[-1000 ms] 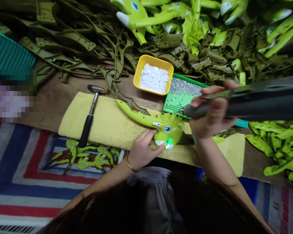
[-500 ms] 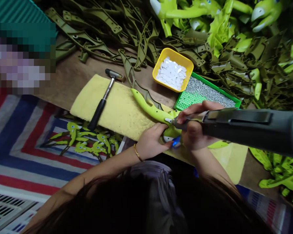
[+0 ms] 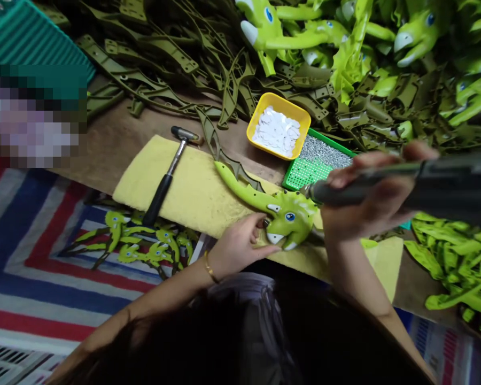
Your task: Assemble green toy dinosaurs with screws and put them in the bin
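Observation:
A lime-green dinosaur toy [image 3: 300, 211] with a horned head, blue eye and white beak lies on a yellow cloth [image 3: 200, 187], its long green and dark olive parts reaching up-left. My left hand [image 3: 242, 240] grips the head's left edge, fingers curled and thumb along the beak; a small dark bit shows by the fingertips, too small to name. My right hand [image 3: 369, 200] is wrapped round a dark electric screwdriver [image 3: 452, 184], slightly blurred. Its tip is just right of the head's top edge, near the screw tray; whether it touches anything I cannot tell.
A hammer [image 3: 166, 182] lies on the cloth's left part. Beyond the toy stand a yellow bowl [image 3: 250, 131] of white discs and a green tray [image 3: 289, 181] of screws. Olive parts [image 3: 164, 48] and green dinosaur pieces [image 3: 457, 256] are heaped around. Another person's blurred-out part is at left.
My right hand has drawn the screwdriver back to the right, off the toy's head, so the face now shows. My left hand has shifted slightly down-left and still grips the head.

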`<state>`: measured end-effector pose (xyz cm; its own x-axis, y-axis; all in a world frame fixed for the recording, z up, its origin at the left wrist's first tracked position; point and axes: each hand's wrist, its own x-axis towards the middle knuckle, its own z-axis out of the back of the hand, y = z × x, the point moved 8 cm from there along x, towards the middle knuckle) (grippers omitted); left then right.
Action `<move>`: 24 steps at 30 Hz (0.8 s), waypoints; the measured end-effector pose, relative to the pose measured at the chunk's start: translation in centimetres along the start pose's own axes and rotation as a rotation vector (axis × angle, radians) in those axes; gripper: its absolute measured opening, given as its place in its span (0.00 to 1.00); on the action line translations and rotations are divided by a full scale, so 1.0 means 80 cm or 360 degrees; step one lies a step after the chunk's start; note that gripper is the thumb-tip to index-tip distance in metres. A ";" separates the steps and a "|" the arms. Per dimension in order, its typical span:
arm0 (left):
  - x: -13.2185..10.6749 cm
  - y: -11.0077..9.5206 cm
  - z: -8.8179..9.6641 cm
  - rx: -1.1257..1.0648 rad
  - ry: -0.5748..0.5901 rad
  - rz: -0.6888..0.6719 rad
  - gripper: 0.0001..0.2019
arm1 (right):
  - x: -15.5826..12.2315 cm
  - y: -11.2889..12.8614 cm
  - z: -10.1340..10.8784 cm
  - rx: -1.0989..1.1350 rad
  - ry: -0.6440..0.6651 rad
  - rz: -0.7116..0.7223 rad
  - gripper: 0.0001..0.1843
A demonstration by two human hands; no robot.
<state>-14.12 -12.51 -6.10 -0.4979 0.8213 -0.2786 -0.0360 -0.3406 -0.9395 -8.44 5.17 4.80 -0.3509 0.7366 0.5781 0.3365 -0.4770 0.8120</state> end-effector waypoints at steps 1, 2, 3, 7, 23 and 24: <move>-0.001 0.008 0.008 -0.0089 -0.0045 0.0076 0.23 | 0.012 -0.006 0.006 0.0028 -0.0131 0.0066 0.22; 0.000 0.017 0.021 -0.0229 -0.0158 0.0156 0.23 | 0.022 -0.016 0.011 0.0022 -0.0230 0.0082 0.21; 0.003 0.024 0.034 -0.0390 -0.0292 0.0215 0.22 | 0.029 -0.029 0.012 -0.0018 -0.0272 0.0045 0.21; 0.029 0.035 0.067 -0.0872 -0.0585 0.0251 0.28 | 0.028 -0.061 0.011 -0.0090 -0.0305 -0.0016 0.18; 0.052 0.026 0.038 -0.1200 -0.0321 0.0303 0.27 | 0.019 0.008 0.000 0.0224 -0.0228 0.0178 0.14; 0.051 0.024 0.030 -0.1224 -0.0297 0.0312 0.27 | 0.014 0.018 -0.006 0.0268 -0.0161 0.0157 0.15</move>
<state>-18.32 -10.90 -8.60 -0.5721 0.6664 -0.4780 0.6380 -0.0047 -0.7700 -8.78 5.09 6.64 -0.2222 0.7390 0.6361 0.5092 -0.4684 0.7220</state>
